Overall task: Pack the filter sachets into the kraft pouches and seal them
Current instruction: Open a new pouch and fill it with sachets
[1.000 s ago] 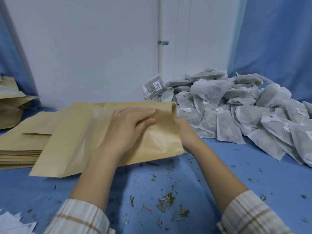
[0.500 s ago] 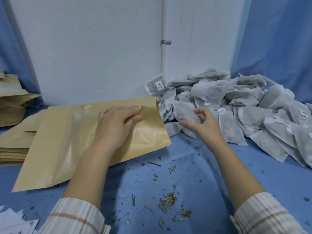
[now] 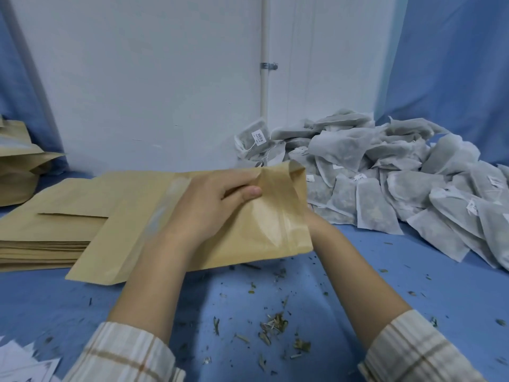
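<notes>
The left hand (image 3: 212,199) pinches the open mouth of a kraft pouch (image 3: 256,227) lying partly on the pouch stack (image 3: 46,230). The right hand (image 3: 312,216) is hidden inside the pouch, so its grip cannot be told. The sachet pile (image 3: 385,172) lies just right of the pouch.

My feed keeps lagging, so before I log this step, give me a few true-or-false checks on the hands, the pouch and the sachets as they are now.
1. The left hand grips the kraft pouch near its open mouth. True.
2. The right hand is in full view, holding a sachet above the pile. False: it is hidden behind the pouch mouth, only the forearm shows.
3. The sachet pile lies to the right of the pouch. True.
4. The stack of flat pouches sits on the right side of the table. False: it lies on the left.
5. Loose herb bits lie on the blue table. True.
</notes>
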`<state>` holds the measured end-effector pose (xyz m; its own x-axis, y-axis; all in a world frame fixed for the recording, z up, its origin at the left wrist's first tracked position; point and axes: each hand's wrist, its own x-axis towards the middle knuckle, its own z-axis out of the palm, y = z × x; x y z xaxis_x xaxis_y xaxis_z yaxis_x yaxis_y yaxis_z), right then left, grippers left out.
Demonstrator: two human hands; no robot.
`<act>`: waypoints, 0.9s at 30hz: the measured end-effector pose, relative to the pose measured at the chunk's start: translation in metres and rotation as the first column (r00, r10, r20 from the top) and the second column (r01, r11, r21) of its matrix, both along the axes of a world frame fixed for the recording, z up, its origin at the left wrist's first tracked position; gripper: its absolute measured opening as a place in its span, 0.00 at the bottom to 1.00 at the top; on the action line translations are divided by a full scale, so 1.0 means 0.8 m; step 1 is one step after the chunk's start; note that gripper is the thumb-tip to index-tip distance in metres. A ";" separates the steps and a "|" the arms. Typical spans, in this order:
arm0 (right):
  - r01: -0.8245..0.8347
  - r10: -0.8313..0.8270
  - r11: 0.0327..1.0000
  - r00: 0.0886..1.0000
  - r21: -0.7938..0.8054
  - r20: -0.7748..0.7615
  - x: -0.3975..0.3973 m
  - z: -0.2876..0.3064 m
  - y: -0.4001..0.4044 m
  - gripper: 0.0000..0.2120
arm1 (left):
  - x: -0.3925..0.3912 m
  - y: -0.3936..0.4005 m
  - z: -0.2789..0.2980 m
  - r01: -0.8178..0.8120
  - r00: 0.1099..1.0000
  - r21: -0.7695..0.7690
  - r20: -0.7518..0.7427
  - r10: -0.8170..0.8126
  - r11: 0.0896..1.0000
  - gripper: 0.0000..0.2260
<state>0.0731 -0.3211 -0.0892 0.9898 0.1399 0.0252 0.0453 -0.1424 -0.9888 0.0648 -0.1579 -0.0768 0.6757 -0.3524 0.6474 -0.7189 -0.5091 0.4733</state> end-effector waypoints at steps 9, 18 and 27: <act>0.443 -0.180 0.650 0.879 -0.617 0.441 0.030 -0.070 -0.034 0.19 | 0.009 0.037 -0.002 -0.281 0.957 0.041 0.091 0.276 0.959 0.06; 0.506 -0.133 0.277 0.862 -0.816 0.489 0.047 -0.105 -0.038 0.31 | 0.011 0.039 -0.006 -0.302 0.952 0.063 0.071 0.298 0.951 0.10; 0.445 -0.388 0.894 0.829 -0.053 0.402 0.024 -0.066 -0.077 0.11 | 0.008 0.042 -0.007 -0.348 0.937 0.050 0.050 0.346 0.936 0.20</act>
<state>0.0923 -0.3829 -0.1424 0.8742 -0.2538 0.4140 0.3097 -0.3652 -0.8779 0.0710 -0.1245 -0.0828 0.7370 -0.1378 0.6616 -0.5102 -0.7555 0.4109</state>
